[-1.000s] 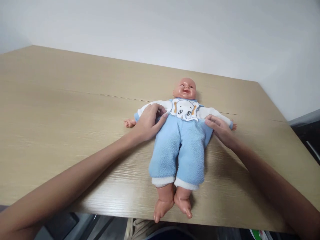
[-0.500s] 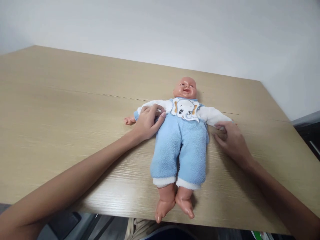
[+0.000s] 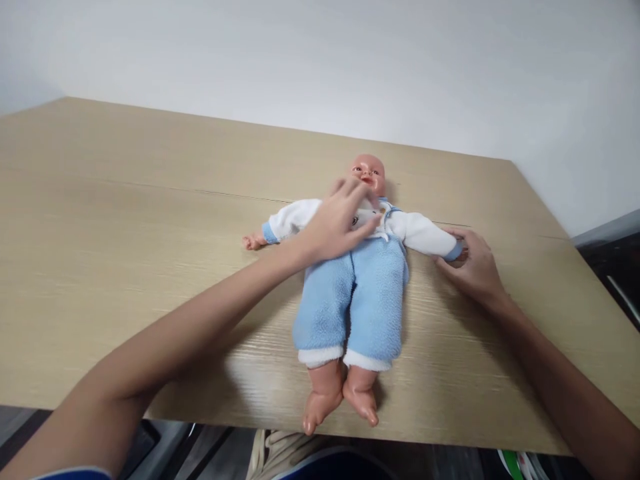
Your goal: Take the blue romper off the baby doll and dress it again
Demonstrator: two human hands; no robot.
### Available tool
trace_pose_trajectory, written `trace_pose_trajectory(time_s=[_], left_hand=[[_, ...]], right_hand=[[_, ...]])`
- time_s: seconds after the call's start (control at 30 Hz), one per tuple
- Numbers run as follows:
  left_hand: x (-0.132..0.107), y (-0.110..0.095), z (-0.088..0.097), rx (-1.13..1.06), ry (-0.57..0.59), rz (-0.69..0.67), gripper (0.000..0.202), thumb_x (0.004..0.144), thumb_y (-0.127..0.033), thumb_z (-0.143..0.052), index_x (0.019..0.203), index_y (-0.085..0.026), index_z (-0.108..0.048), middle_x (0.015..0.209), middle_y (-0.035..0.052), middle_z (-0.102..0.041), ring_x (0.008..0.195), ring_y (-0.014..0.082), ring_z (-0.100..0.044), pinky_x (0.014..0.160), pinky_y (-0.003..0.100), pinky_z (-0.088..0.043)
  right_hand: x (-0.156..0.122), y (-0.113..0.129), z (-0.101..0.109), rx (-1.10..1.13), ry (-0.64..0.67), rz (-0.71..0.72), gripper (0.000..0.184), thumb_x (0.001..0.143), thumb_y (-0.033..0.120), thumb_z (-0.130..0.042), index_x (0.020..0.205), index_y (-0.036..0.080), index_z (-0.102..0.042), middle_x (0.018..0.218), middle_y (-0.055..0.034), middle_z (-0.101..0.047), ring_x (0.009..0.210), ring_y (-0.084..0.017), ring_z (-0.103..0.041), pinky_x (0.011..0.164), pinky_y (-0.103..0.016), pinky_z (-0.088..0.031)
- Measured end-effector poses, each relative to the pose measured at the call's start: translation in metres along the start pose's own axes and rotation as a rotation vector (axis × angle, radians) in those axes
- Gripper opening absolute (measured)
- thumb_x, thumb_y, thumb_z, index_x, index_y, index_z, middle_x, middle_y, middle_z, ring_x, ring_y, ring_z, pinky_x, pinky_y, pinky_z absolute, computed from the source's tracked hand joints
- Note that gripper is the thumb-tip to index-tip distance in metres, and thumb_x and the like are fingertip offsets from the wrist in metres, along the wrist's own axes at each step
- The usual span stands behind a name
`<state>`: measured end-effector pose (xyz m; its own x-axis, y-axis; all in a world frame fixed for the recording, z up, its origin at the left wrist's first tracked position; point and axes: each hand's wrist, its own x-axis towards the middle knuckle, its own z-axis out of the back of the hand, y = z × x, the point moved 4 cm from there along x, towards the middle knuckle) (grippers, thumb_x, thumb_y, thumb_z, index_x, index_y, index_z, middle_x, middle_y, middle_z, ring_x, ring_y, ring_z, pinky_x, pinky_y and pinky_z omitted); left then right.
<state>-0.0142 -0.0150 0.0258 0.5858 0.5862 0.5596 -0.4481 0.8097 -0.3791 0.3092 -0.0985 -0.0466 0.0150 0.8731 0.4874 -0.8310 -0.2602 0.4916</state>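
Note:
A baby doll (image 3: 327, 300) lies on its back on the wooden table, head away from me and bare feet near the front edge. It wears fluffy blue trousers and a white top with blue cuffs and an elephant patch. My left hand (image 3: 343, 220) is over the doll's chest, fingers apart, hiding much of the patch; whether it touches is hard to tell. At the doll's outstretched arm on the right, my right hand (image 3: 473, 263) curls its thumb and fingers around the cuff and the doll's small hand.
The wooden table (image 3: 125, 267) stretches away to a pale wall (image 3: 320, 67). A seam runs across the tabletop. Past the right edge is a dark object (image 3: 613, 260). Below the front edge, a shoe (image 3: 280, 450) shows on the floor.
My left hand has moved right from the doll's sleeve and side to above its chest. My right hand has shifted outward and closed around the end of the doll's sleeve.

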Motion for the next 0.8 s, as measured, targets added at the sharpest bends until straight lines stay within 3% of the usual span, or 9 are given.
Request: trace_pose_trajectory(time_s=[0.07,0.17,0.23,0.33,0.5,0.6,0.8], left_hand=[[0.022,-0.017,-0.02,-0.011,0.109,-0.133,0.032,0.111,-0.048,-0.059,0.129,-0.022,-0.063,0.141,0.0182,-0.071,0.134,0.0383,-0.061,0.125,0.058,-0.043],[0.047,-0.033,-0.05,0.026,0.28,-0.254,0.054,0.1,-0.043,-0.076,0.145,-0.016,-0.059,0.153,0.0243,-0.065,0.141,0.0435,-0.057,0.121,0.058,-0.046],[0.056,-0.035,-0.066,0.042,0.397,-0.251,0.066,0.094,-0.036,-0.081,0.15,-0.013,-0.057,0.152,0.0253,-0.067,0.139,0.0439,-0.059,0.115,0.055,-0.048],[0.062,-0.033,-0.076,0.059,0.469,-0.183,0.057,0.094,-0.029,-0.077,0.147,-0.013,-0.061,0.143,0.0224,-0.074,0.129,0.0409,-0.066,0.11,0.053,-0.049],[0.061,-0.023,-0.074,-0.017,0.349,-0.155,0.045,0.104,-0.038,-0.067,0.141,-0.012,-0.067,0.136,0.0227,-0.078,0.125,0.0409,-0.069,0.107,0.053,-0.05],[0.059,-0.014,-0.072,-0.156,0.238,-0.122,0.047,0.105,-0.043,-0.067,0.141,-0.013,-0.067,0.137,0.0213,-0.078,0.127,0.0397,-0.069,0.11,0.052,-0.052],[0.054,0.001,-0.066,-0.443,0.076,-0.069,0.05,0.103,-0.047,-0.071,0.143,-0.016,-0.065,0.138,0.0162,-0.076,0.126,0.0356,-0.069,0.113,0.049,-0.054]], right_hand=[[-0.002,0.011,0.006,0.049,-0.064,-0.036,0.049,0.085,0.04,-0.085,0.13,0.023,-0.075,0.127,-0.0159,-0.082,0.11,-0.038,-0.078,0.088,-0.054,-0.068],[-0.005,0.032,0.014,0.129,-0.152,-0.023,0.052,0.085,0.042,-0.092,0.131,0.025,-0.073,0.128,-0.0133,-0.083,0.108,-0.034,-0.081,0.089,-0.05,-0.069],[-0.008,0.043,0.017,0.177,-0.179,-0.005,0.057,0.085,0.047,-0.096,0.132,0.027,-0.072,0.129,-0.0117,-0.083,0.112,-0.034,-0.082,0.095,-0.051,-0.069],[-0.013,0.047,0.015,0.258,-0.176,-0.021,0.066,0.086,0.052,-0.099,0.14,0.029,-0.067,0.134,-0.0115,-0.08,0.119,-0.034,-0.081,0.099,-0.051,-0.07],[-0.019,0.026,0.0,0.458,-0.09,-0.156,0.088,0.091,0.054,-0.096,0.161,0.034,-0.047,0.147,-0.0138,-0.069,0.119,-0.031,-0.079,0.095,-0.049,-0.072],[-0.023,0.019,-0.014,0.427,0.055,-0.213,0.075,0.095,0.057,-0.091,0.154,0.032,-0.053,0.144,-0.0146,-0.072,0.124,-0.034,-0.077,0.102,-0.055,-0.07],[-0.025,0.044,-0.037,0.314,0.261,0.079,0.05,0.109,0.05,-0.074,0.153,0.029,-0.064,0.149,-0.0162,-0.074,0.142,-0.04,-0.069,0.124,-0.066,-0.053]])
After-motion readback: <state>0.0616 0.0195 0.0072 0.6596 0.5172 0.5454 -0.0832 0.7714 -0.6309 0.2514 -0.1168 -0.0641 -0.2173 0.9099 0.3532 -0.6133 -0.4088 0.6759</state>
